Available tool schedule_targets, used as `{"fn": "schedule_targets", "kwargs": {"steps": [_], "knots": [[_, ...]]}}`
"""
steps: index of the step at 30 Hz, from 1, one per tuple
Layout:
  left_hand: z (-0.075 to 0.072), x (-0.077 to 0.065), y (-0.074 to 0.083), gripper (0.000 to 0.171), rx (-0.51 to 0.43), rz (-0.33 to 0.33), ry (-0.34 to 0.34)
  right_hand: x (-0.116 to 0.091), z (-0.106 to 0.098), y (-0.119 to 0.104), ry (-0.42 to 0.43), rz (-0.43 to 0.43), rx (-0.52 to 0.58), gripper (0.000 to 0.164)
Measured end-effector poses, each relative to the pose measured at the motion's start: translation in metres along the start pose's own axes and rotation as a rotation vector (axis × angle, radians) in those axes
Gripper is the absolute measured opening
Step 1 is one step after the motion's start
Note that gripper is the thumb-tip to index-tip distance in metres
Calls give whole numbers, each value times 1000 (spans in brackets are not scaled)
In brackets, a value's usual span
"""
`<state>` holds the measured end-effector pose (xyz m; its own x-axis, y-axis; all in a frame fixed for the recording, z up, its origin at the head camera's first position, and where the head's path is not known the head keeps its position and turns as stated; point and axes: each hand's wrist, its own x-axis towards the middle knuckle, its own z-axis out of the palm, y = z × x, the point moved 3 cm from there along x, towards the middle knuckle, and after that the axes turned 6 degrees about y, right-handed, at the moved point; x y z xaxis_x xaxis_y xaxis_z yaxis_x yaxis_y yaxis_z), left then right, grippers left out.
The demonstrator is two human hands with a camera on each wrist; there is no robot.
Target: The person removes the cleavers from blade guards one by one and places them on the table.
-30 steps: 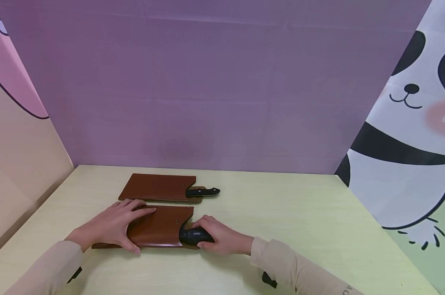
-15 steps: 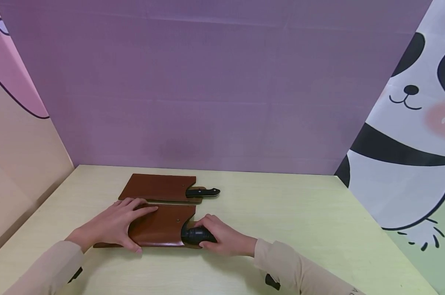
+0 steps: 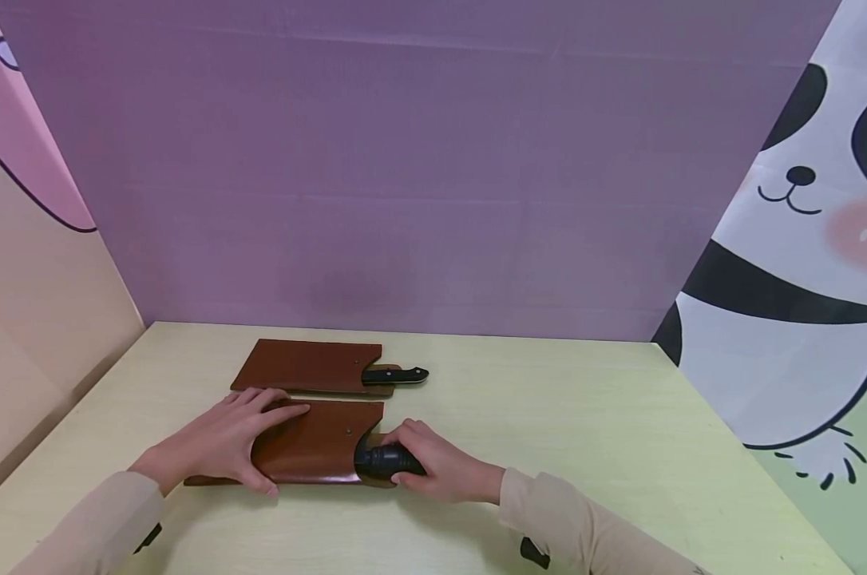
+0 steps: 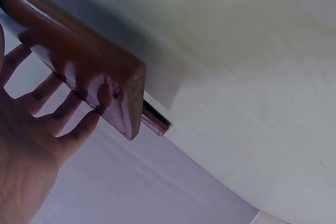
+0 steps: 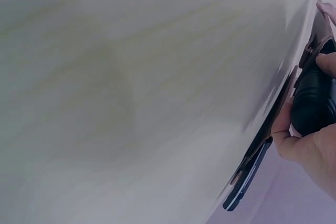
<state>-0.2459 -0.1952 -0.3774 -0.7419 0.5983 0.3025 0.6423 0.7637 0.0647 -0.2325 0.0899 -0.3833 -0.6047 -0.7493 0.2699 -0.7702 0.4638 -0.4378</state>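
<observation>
A brown leather knife sheath (image 3: 304, 447) lies flat near the front of the table. From its right end sticks a thick, ribbed black handle (image 3: 383, 461), gripped by my right hand (image 3: 444, 463) with the thumb on its near side. Whatever the handle belongs to is hidden inside the sheath. My left hand (image 3: 221, 439) spans the sheath's left part, thumb at the near edge and fingers reaching across to the far edge. In the left wrist view, fingertips (image 4: 84, 124) touch the glossy leather (image 4: 73, 51). The right wrist view shows thumb and fingers around the handle (image 5: 312, 100).
Just behind lies a second brown sheath (image 3: 307, 365) holding a knife with a riveted black handle (image 3: 397, 374) pointing right. Both rest on a pale wooden table (image 3: 563, 431). A purple backdrop (image 3: 419, 176) rises behind, with a panda print (image 3: 800, 279) at right.
The near sheath, its handle and both hands have shifted slightly to the right. The handle's depth in the sheath looks the same, and the far sheath has not moved.
</observation>
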Motion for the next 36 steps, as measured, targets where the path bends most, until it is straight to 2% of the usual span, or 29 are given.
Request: {"fn": "schedule_targets", "kwargs": {"steps": [11, 24, 36], "knots": [[0, 0, 1, 100, -23, -15, -22, -2, 1, 1, -13, 10, -2, 33], [2, -1, -1, 100, 4, -21, -5, -6, -1, 2, -19, 40, 6, 34], [3, -3, -3, 101, 5, -23, 9, -10, -3, 3, 8, 1, 2, 34]]}}
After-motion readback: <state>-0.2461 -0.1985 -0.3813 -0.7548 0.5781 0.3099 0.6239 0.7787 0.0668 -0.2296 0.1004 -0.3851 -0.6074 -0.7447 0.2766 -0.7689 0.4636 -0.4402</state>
